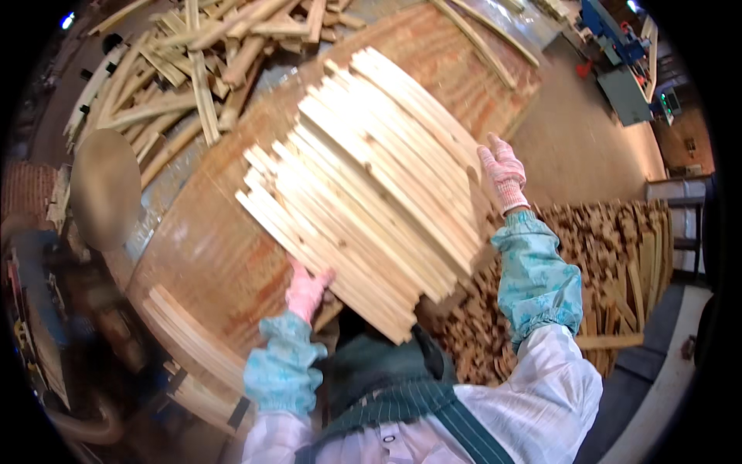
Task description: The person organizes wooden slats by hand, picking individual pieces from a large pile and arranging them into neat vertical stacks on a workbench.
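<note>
Slats (pixel 363 185) of pale wood are lying side by side in one broad sheet in the middle and toward 12 o'clock, running from about half past ten down to half past four; their ends are staggering unevenly, and a dark line is parting them lengthwise into two groups. My left hand (pixel 305 292), in a pink glove, is touching the near edge of the sheet at half past seven; its thumb is standing apart from its fingers, though I cannot tell whether those fingers are gripping beneath the wood. My right hand (pixel 504 172), gloved alike (the cuff is showing whitish), is spreading its fingers at 2 o'clock along the outermost slat; I cannot tell whether every finger is touching it. A brown wooden board (pixel 209 224) is lying under the sheet; the slats' lower ends are reaching past its edge toward my dark green apron (pixel 402 402) at 6 o'clock. Loose offcuts (pixel 224 66) are heaping up at 11 o'clock; two longer strips (pixel 479 45) are resting on the board at 1 o'clock; a dense stack of wood pieces (pixel 610 240) is filling the space from 3 to 5 o'clock; more pale strips (pixel 193 332) are lying together at 8 o'clock.
</note>
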### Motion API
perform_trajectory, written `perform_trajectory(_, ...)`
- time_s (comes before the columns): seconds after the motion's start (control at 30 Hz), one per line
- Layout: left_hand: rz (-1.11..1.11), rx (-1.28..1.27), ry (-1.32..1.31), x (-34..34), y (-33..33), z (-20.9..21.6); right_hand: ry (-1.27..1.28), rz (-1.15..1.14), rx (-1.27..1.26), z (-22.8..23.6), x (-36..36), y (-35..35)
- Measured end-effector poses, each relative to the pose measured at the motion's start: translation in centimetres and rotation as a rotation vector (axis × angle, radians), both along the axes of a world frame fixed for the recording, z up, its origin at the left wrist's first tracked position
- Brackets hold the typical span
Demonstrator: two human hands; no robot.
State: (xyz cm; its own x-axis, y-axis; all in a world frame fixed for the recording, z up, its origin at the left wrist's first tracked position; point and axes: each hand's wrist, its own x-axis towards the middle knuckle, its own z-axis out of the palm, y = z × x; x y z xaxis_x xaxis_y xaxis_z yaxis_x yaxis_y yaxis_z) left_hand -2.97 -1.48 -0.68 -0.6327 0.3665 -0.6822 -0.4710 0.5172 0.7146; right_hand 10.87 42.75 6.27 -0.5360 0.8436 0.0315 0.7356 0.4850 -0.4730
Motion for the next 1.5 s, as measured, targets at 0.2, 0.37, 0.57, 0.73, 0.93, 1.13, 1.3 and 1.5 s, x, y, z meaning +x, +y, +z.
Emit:
perform_trajectory(0.2, 0.005, 0.207, -0.133, 0.7, 0.9, -0.4, -0.467, 0.176, -0.361, 1.4, -8.1, 4.1)
perform_trajectory(0.37, -0.188, 0.283, -0.199, 3.3, 6.2, -3.6, -0.458, 0.153, -0.224, 1.0, -9.0, 10.0)
perform_trajectory(0.57, -0.503, 0.126, -0.157, 1.6, 10.4, -1.6, -0.444, -0.024, -0.13, -1.8, -8.2, 17.0)
perform_trajectory(0.73, -0.397, -0.111, 0.347, -9.8, 5.5, 4.3, -0.558, 0.018, 0.335, -1.3, -12.2, 16.4)
perform_trajectory(0.93, -0.168, -0.475, 0.716, -29.2, 3.2, 7.2, 0.273, 0.31, -0.144, 1.0, -34.6, 1.4)
perform_trajectory(1.13, -0.164, -0.711, 0.791, -41.2, 5.2, 3.7, 0.148, 0.309, -0.098, 5.8, -56.2, -11.2)
perform_trajectory(1.3, -0.309, -0.688, 0.695, -44.0, 6.7, 0.0, -0.073, 0.691, 0.392, 4.6, -65.2, -13.2)
perform_trajectory(1.5, -0.015, -0.143, 0.422, -44.7, 2.1, 2.0, -0.02, 0.93, 0.307, 4.3, -65.9, -14.9)
